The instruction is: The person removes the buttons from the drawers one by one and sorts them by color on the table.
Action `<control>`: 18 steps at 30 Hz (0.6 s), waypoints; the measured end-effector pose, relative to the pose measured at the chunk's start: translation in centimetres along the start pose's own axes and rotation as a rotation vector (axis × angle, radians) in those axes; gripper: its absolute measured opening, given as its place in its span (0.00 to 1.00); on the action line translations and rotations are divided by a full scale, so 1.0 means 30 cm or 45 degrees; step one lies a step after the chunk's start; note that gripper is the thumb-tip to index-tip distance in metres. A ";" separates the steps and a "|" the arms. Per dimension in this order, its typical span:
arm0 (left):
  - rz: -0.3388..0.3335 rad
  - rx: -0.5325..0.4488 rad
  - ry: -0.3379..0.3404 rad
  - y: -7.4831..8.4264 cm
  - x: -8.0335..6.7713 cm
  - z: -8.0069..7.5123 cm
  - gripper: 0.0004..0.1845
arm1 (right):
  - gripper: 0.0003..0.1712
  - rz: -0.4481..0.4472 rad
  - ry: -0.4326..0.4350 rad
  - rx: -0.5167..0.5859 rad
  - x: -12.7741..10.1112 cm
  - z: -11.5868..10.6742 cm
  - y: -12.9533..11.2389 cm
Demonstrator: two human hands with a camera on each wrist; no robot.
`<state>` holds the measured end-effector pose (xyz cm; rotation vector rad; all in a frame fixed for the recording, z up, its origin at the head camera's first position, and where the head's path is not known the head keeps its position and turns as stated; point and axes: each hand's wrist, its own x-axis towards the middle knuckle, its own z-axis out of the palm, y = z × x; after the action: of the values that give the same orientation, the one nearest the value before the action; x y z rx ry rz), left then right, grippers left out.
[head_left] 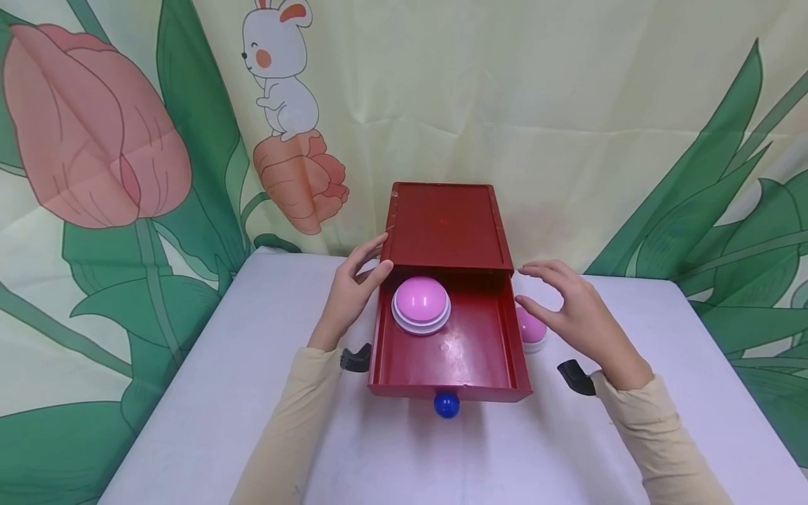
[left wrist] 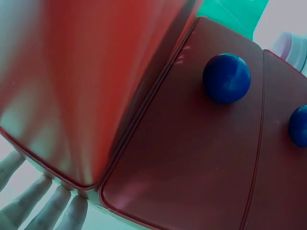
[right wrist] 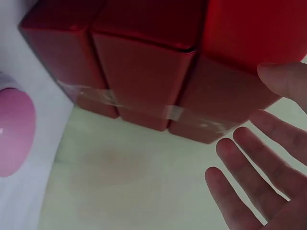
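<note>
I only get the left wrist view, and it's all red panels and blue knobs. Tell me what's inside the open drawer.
Observer: A pink dome button on a white base sits in the open drawer, near its back, under the edge of the cabinet top.
Operator: Report where the right hand is.
Observer: The right hand hovers open beside the red cabinet, on its right, fingers spread and gripping nothing.
Operator: Say what lies under that hand.
Observer: A second pink button rests on the table, just outside the drawer's right wall.
Operator: Now the left hand.
Observer: The left hand rests against the cabinet's left front corner, thumb at the drawer's edge.
</note>
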<state>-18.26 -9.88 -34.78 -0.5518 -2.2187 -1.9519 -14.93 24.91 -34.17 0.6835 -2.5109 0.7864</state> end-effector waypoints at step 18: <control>0.002 -0.015 -0.004 -0.004 0.001 0.000 0.28 | 0.28 -0.117 0.036 -0.020 0.056 -0.067 -0.126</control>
<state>-18.33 -9.89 -34.88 -0.5581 -2.2095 -1.9655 -13.66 22.87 -30.26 0.7711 -2.4389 0.7374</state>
